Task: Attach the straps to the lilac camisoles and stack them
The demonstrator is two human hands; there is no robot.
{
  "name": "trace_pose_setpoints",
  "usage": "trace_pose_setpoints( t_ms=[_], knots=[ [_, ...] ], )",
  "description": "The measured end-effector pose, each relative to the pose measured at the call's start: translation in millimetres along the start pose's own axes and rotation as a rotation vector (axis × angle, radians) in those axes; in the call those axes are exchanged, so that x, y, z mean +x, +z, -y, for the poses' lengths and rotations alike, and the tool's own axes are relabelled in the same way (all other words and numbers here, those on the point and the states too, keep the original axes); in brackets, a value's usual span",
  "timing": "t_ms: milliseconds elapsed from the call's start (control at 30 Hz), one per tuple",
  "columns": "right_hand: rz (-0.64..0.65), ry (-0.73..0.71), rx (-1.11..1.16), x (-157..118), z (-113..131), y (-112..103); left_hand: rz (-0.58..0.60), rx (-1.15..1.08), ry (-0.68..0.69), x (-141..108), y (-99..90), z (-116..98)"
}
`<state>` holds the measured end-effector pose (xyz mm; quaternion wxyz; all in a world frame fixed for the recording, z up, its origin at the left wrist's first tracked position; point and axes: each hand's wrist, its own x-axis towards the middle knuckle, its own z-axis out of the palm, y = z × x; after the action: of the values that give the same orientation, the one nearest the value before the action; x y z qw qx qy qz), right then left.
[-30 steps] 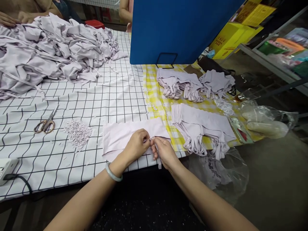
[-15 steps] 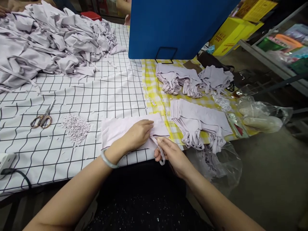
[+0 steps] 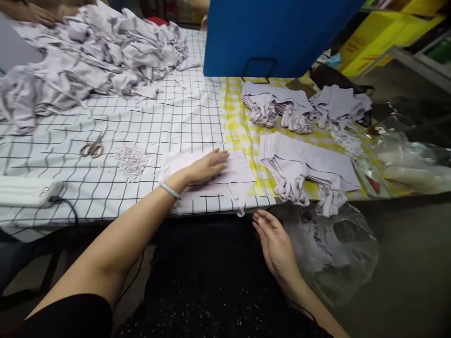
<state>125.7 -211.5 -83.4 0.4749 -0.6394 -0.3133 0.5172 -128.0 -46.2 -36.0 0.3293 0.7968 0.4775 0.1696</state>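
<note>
A pale lilac cloth piece [image 3: 241, 170] lies flat near the table's front edge, and a thin strap [image 3: 241, 209] dangles from it over the edge. My left hand [image 3: 207, 166] rests on the cloth with its fingers spread. Just off the edge, right of the strap, my right hand [image 3: 276, 241] hangs in the air with fingers loosely stretched and nothing visible in them. To the right sits a neat stack of similar strapped pieces [image 3: 313, 159]. Left of the cloth are a small pile of lilac scraps [image 3: 131, 162] and a pair of scissors [image 3: 92, 149].
A large heap of lilac cloth [image 3: 116, 47] fills the back left, with another person's hand [image 3: 42, 16] beside it. A blue panel [image 3: 268, 37] stands behind more stacked pieces [image 3: 278, 96]. A power strip [image 3: 28, 190] lies at left; a clear plastic bag [image 3: 345, 263] hangs at right.
My right hand has let go of the strap and moved right, off the table edge. My left hand has flattened and spread on the cloth. The view has shifted left.
</note>
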Motion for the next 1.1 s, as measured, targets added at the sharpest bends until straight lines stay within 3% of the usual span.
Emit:
trace_pose_setpoints(
  t_ms=[67, 133, 200, 300, 400, 533, 600, 733, 800, 900, 1000, 1067, 1100],
  knots=[
    [0.009, -0.022, -0.138, -1.7, 2.7, -4.9, -0.241, -0.13, -0.058, -30.1, -15.9, 10.2],
    [0.118, -0.087, -0.279, -6.7, 10.0, -3.8, -0.459, -0.137, -0.109, -61.2, -20.3, 16.7],
    [0.199, -0.226, -0.361, -10.7, 18.5, 3.5, -0.541, -0.069, -0.084, -78.8, -11.5, 16.9],
    [0.186, -0.368, -0.448, -7.6, 22.6, 15.5, -0.47, 0.067, 0.077, -65.4, 13.9, 3.9],
    [0.116, -0.279, -0.494, 5.4, 9.8, 18.4, -0.27, 0.245, 0.161, -22.6, 32.6, -17.6],
    [0.055, -0.217, -0.481, 17.9, -8.2, 16.8, -0.032, 0.436, 0.124, 17.9, 42.0, -32.1],
    [0.11, -0.232, -0.44, 14.2, -6.9, 14.8, 0.003, 0.478, 0.094, 22.7, 45.6, -29.9],
    [0.14, -0.415, -0.494, -5.8, 5.2, 2.2, -0.002, 0.499, 0.066, 20.7, 53.2, -23.1],
    [0.209, -0.413, -0.542, -11.7, 5.5, -4.1, 0.002, 0.504, 0.065, 21.8, 55.7, -23.9],
    [0.355, -0.232, -0.439, -10.1, -3.5, -8.2, 0.027, 0.479, 0.05, 26.9, 52.9, -28.2],
    [0.262, -0.064, -0.134, -7.3, -9.4, -10.1, 0.089, 0.307, 0.075, 23.2, 32.6, -26.9],
    [0.162, -0.03, -0.058, -8.9, -5.1, -10.0, -0.005, 0.107, 0.099, 5.0, 9.5, -21.0],
    [0.205, -0.018, -0.09, -10.4, -0.8, -7.7, -0.113, 0.015, 0.1, -10.0, -2.4, -17.5]
  ],
)
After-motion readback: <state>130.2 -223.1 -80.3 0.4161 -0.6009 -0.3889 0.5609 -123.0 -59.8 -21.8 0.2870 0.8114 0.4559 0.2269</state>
